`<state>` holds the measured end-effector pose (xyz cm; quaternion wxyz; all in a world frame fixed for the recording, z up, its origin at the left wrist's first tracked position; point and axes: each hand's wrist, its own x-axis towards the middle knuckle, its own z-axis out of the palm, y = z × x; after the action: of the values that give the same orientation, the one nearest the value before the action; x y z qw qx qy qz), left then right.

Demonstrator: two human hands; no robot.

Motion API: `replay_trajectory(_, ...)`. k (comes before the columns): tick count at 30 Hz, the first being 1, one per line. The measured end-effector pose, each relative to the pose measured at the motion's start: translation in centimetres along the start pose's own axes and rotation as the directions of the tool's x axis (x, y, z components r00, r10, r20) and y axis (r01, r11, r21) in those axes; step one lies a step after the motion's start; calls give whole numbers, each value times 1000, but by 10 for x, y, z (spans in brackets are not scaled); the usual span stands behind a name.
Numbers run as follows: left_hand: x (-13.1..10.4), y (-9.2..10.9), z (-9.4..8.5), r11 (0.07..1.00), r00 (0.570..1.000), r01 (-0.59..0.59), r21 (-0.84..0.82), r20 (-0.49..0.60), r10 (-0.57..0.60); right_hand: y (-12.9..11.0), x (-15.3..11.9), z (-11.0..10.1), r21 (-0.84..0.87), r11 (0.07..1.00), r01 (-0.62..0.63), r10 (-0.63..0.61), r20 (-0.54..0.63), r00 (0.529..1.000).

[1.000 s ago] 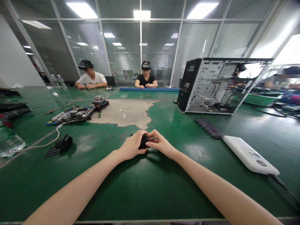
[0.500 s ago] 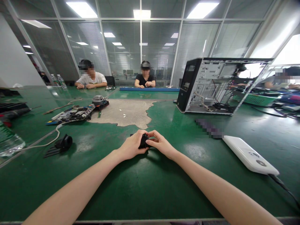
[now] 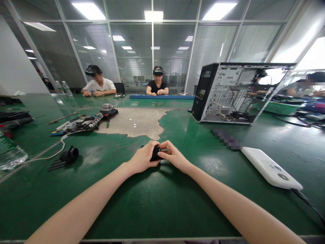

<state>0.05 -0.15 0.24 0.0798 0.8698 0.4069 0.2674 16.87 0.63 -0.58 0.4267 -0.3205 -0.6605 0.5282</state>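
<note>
1. We find the small black part [image 3: 154,154] in the middle, above or on the green counter [image 3: 152,210]; whether it touches the surface, we cannot tell.
2. Our left hand [image 3: 142,157] is wrapped around this part from the left. We suppose this firm hold is to keep it steady.
3. Our right hand [image 3: 175,156] meets it from the right, thumb and fingers narrow at its end. Perhaps this lighter pinch leaves the fingertips free for fine handling.
4. Both forearms come from the near edge, so, we judge, the part sits at a comfortable reach.
5. On the left we count one black piece with prongs [image 3: 67,156] and, farther, one circuit board [image 3: 77,123]; they lie apart from the hands, which seems to leave working room.
6. On the right we count one white device [image 3: 269,166] with a dark cable, and one computer case [image 3: 228,91], standing upright with its inside exposed toward us, maybe for easy access.
7. We count three bottles: one clear bottle [image 3: 10,152] at the near left, and two bottles [image 3: 64,88] far left.
8. At the far side sit two persons [image 3: 99,84]; one more person [image 3: 302,84] is at the far right.
</note>
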Motion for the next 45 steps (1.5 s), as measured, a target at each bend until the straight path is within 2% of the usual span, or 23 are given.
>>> replay_trajectory(3,0,0,0,1000,1000,1,2,6,-1,1,0,-1,-20,1000,-21,20,-6,1000)
replay_trajectory(9,0,0,1,1000,1000,9,-4,0,-9,-2,-1,-3,35,999,17,-20,85,996)
replay_trajectory(21,0,1,0,1000,1000,4,-26,-5,-4,1,0,0,-11,1000,6,-6,-12,1000)
replay_trajectory(24,0,0,0,999,1000,8,-32,-11,-8,0,0,-2,-15,1000,-16,16,8,1000)
replay_trajectory(29,0,0,0,1000,1000,6,-24,-15,-7,-1,-1,-4,1,999,39,-39,66,997)
replay_trajectory(39,0,-1,0,1000,1000,-4,-4,-9,4,2,1,-1,-30,999,35,-36,0,999)
replay_trajectory(45,-1,0,-2,1000,1000,10,-6,5,-10,2,1,-4,9,1000,13,-14,64,998)
